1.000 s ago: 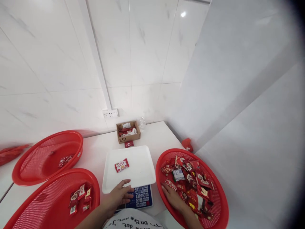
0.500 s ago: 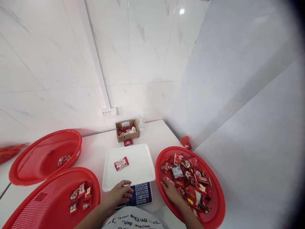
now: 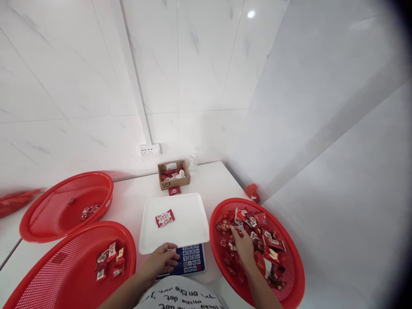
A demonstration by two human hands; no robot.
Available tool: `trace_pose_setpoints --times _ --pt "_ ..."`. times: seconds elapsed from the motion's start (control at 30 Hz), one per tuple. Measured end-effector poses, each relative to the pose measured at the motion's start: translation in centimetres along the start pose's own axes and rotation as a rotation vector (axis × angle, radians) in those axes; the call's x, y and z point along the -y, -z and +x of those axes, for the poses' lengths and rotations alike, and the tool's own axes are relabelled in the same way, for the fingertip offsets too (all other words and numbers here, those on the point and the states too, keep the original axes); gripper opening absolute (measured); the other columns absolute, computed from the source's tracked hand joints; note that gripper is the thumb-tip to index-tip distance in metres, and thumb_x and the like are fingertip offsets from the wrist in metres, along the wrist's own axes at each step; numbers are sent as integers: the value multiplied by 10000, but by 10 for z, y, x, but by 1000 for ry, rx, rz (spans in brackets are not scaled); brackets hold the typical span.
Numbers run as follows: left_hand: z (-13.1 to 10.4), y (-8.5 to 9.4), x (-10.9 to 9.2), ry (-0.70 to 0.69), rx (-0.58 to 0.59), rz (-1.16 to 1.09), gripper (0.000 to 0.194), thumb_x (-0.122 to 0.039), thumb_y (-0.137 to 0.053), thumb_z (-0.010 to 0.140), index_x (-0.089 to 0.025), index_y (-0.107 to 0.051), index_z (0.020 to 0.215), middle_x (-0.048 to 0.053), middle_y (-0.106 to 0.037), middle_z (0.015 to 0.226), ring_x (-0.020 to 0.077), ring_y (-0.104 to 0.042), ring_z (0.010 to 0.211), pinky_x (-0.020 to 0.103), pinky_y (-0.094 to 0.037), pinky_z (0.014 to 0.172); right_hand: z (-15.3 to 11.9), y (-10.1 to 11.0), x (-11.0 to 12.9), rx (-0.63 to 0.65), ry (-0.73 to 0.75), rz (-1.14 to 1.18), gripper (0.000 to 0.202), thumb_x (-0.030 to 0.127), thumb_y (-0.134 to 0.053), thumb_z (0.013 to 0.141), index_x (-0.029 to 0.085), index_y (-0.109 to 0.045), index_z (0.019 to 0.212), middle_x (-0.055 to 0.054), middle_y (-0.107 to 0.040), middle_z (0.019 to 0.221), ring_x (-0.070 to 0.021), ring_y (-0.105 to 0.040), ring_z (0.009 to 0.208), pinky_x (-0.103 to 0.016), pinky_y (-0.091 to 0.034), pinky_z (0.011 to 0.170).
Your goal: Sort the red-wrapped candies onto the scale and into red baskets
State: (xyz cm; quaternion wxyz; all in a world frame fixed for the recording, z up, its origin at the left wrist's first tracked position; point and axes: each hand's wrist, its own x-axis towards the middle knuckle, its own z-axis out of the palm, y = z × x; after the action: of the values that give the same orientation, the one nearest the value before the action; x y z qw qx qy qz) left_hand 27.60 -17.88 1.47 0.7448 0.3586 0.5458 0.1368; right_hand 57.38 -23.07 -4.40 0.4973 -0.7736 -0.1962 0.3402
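My right hand (image 3: 243, 245) reaches into the right red basket (image 3: 298, 262), its fingers closed together over the heap of small wrapped snack packets (image 3: 273, 253). What the fingertips hold, if anything, is hidden. My left hand (image 3: 161, 261) hovers at the near edge of the white weighing tray (image 3: 189, 236), over the blue keypad (image 3: 192, 259) of a scale. Its fingers are loosely bent and apart, with nothing seen in them. One red and white packet (image 3: 165, 218) lies on the tray.
At the left stand two more red baskets, a near one (image 3: 64, 274) and a far one (image 3: 38, 234), each with several packets. A small cardboard box (image 3: 174, 184) of packets sits behind the tray, with a red packet (image 3: 174, 191) before it. A wall rises at the right.
My right hand has moved from the basket's left side up and inward over the heap, covering the silver-grey packet seen before. My left hand has hardly moved. The view has shifted slightly.
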Motion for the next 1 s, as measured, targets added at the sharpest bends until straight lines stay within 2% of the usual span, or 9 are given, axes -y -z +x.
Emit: trace_pose_setpoints --times 0.1,0.27,0.37,0.47,0.57,0.67,0.83,0.93,1.0 --pt "0 -1 2 4 -4 -6 494 -488 -709 587 -176 -541 931 22 -613 825 100 -552 668 227 -410 639 -4 -12 31 -52 56 160 338 501 -574 683 205 -567 844 43 -545 530 -119 -473 426 -239 -377 399" --pt "0 -2 4 1 28 0 492 -481 -711 582 -175 -535 925 22 -607 826 108 -557 678 233 -402 638 -18 -65 71 138 105 353 361 532 -576 692 199 -543 828 36 -542 584 -111 -521 499 -227 -430 463" --pt "-1 -4 -1 -15 22 36 479 -482 -691 599 -175 -536 933 31 -605 847 114 -558 699 239 -406 645 -25 -91 75 237 77 316 471 551 -533 717 198 -504 1026 -10 -620 746 -142 -597 618 -259 -487 553" --pt "0 -4 -2 -71 -4 146 452 -465 -663 622 -173 -537 944 41 -605 857 139 -564 727 260 -415 654 -31 -102 67 372 60 173 591 500 -516 744 182 -398 1228 -103 -616 1054 -186 -625 881 -297 -507 736" --pt "3 0 2 -218 -59 335 380 -440 -599 684 -169 -550 944 40 -607 818 172 -572 750 292 -431 682 -34 -100 56 482 85 57 637 438 -486 779 188 -297 1334 -150 -452 1324 -210 -489 1174 -324 -448 898" --pt "8 5 3 -423 -178 580 301 -361 -503 768 -175 -566 997 69 -625 920 208 -578 875 329 -441 784 -36 -92 49 513 199 -38 603 395 -477 790 214 -315 1342 -119 -377 1395 -208 -367 1280 -353 -384 980" --pt "24 6 -14 -773 -221 1114 441 -242 -480 793 -197 -485 1231 85 -446 1347 248 -310 1291 424 -248 1064 -46 -68 39 322 471 -271 474 317 -455 783 174 -472 1234 -98 -456 1325 -215 -386 1246 -385 -307 1048" --pt "37 0 -22 -784 -162 1313 579 -295 -513 790 -209 -366 1343 83 -292 1457 282 -148 1360 485 -174 1087 -53 -53 25 247 518 -399 449 290 -438 789 169 -497 1217 -100 -462 1314 -220 -367 1253 -394 -256 1078" --pt "45 -3 -23 -744 -129 1385 641 -334 -522 788 -192 -309 1376 97 -294 1456 295 -136 1362 503 -152 1088 -52 -43 11 234 501 -440 449 297 -420 801 177 -496 1227 -100 -461 1314 -221 -361 1256 -393 -257 1077"
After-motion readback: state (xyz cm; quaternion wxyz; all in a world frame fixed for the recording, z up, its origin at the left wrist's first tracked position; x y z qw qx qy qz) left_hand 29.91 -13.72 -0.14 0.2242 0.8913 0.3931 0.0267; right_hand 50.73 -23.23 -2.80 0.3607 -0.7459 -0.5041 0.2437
